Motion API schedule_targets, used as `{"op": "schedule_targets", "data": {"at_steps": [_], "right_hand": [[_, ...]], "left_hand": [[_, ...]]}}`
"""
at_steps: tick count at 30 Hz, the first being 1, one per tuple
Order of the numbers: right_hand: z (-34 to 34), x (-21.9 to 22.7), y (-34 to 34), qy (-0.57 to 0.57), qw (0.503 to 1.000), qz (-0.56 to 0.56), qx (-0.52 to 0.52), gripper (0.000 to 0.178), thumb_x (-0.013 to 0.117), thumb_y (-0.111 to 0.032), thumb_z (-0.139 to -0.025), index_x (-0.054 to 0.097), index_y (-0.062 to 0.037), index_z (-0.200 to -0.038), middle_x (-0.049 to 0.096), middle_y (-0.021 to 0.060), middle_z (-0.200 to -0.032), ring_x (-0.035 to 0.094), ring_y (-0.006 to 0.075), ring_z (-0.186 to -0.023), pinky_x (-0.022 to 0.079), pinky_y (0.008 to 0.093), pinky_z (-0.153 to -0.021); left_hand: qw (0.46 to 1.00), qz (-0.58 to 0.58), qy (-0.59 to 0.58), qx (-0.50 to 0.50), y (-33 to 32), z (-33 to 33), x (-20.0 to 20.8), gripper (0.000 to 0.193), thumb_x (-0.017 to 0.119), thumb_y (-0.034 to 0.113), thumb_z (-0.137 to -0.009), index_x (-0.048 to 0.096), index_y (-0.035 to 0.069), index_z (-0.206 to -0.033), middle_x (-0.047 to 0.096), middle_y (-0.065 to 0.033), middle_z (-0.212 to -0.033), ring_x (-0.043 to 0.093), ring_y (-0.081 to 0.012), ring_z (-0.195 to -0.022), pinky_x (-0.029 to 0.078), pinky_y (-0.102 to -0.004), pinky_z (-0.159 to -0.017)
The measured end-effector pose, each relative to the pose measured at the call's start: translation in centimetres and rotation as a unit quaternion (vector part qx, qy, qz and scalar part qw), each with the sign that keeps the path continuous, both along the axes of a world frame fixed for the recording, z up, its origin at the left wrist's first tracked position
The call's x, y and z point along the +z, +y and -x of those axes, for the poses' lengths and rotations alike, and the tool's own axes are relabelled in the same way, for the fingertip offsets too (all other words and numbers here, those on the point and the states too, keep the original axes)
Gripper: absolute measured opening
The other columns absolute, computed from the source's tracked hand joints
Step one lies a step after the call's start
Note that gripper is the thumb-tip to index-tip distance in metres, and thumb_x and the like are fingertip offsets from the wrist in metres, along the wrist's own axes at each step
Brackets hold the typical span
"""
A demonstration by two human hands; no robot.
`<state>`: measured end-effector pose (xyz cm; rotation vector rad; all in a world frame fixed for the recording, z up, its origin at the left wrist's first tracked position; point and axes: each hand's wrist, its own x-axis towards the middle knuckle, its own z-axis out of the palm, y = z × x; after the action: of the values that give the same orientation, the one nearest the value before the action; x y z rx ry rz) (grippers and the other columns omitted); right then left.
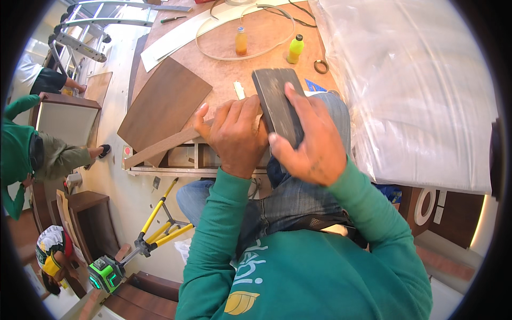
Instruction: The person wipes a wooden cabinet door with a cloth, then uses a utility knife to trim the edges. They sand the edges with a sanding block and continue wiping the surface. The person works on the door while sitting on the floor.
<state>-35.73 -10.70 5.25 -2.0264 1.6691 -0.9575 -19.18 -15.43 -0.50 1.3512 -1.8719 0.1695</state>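
Observation:
My left hand (234, 138) is closed around the end of a long, narrow brown wood strip (165, 145), which slants down to the left over an open wooden frame (205, 157). In my right hand (314, 144) is a dark rectangular block (277, 98) with a scuffed, worn face. The thumb presses its near edge while the fingers lie along its right side. The block stands tilted close beside my left knuckles; whether it touches the strip is hidden. Left of my hands, a flat brown board (165, 106) lies on the worktable (186, 40).
An orange-filled bottle (241, 41), a yellow-green bottle (295, 49), a tape roll (321, 66) and a blue set square (316, 85) lie beyond my hands. Plastic sheeting (410, 96) covers the right side. A green laser level (105, 274) on a yellow tripod stands lower left, near other people (21, 144).

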Motion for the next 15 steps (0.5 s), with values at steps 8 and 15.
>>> {"op": "schedule_targets", "data": {"at_steps": [8,15], "right_hand": [[1.6,-0.3,-4.5,-0.078,0.996,-0.030,-0.037,0.088,0.075,-0.038,-0.087,0.046,0.0142,-0.152,0.060,0.0389,-0.130,0.063,0.0502,-0.121,0.052,0.0490,-0.107],[1.9,0.8,4.3,-0.070,0.997,-0.021,0.021,0.089,0.077,-0.029,-0.084,0.043,0.0103,-0.156,0.055,0.0409,-0.131,0.060,0.0531,-0.120,0.053,0.0518,-0.105]], "left_hand": [[1.000,-0.017,-0.008,0.000,0.0,-0.1,0.9,0.024,0.081,0.025,-0.080,0.080,0.020,-0.103,0.078,0.0017,-0.096,0.070,-0.0195,-0.100,0.028,-0.0492,-0.116],[0.999,-0.010,-0.034,0.009,-0.2,0.1,0.5,0.024,0.081,0.027,-0.082,0.080,0.019,-0.104,0.078,0.0016,-0.096,0.070,-0.0186,-0.100,0.028,-0.0477,-0.116]]}}
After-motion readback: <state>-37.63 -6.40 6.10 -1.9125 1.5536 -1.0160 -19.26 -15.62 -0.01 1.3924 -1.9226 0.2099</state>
